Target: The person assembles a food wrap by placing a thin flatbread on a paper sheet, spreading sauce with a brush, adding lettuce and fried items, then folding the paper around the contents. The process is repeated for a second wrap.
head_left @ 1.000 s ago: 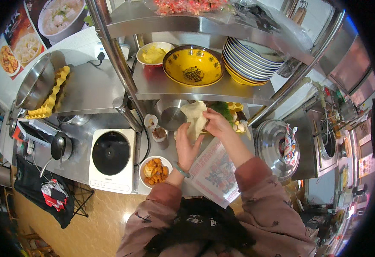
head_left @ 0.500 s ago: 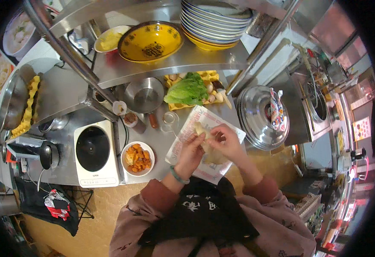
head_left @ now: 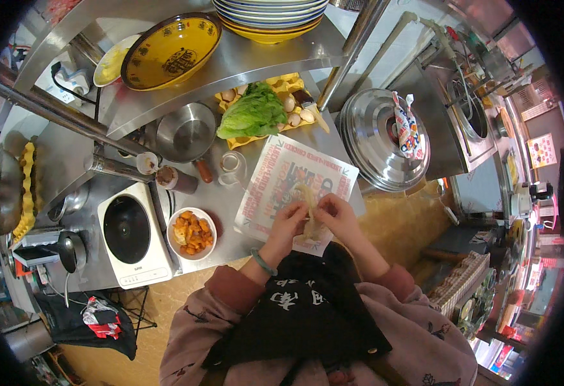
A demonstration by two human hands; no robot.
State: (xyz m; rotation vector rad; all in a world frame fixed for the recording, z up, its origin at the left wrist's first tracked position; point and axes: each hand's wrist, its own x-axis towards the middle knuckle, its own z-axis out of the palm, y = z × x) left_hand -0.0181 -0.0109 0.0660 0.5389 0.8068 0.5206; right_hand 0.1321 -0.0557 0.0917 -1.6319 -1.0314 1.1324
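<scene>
Between my hands is a crumpled, thin see-through plastic piece (head_left: 305,193); whether it is a glove or a bag I cannot tell. My left hand (head_left: 286,222) pinches it from one side and wears a green bangle at the wrist. My right hand (head_left: 338,217) pinches the other side with bent fingers. Both hands are over the near part of a white paper sheet (head_left: 263,193) with red and grey print, lying on the steel counter. Left of it stands a white bowl (head_left: 215,235) of orange-brown cooked pieces (head_left: 190,231).
Lettuce (head_left: 253,110) lies on a yellow egg tray (head_left: 235,141) behind the sheet. A saucepan (head_left: 185,132), sauce bottle (head_left: 176,180) and glass cup (head_left: 232,166) stand nearby. Further left is a hot plate (head_left: 147,257); at right, a lidded steel pot (head_left: 372,138). A steel shelf (head_left: 250,67) overhangs.
The view has shifted, so the shelf and counter sit further left and higher. My hands have drawn closer to me, uncovering more of the sheet's print; both still pinch the plastic.
</scene>
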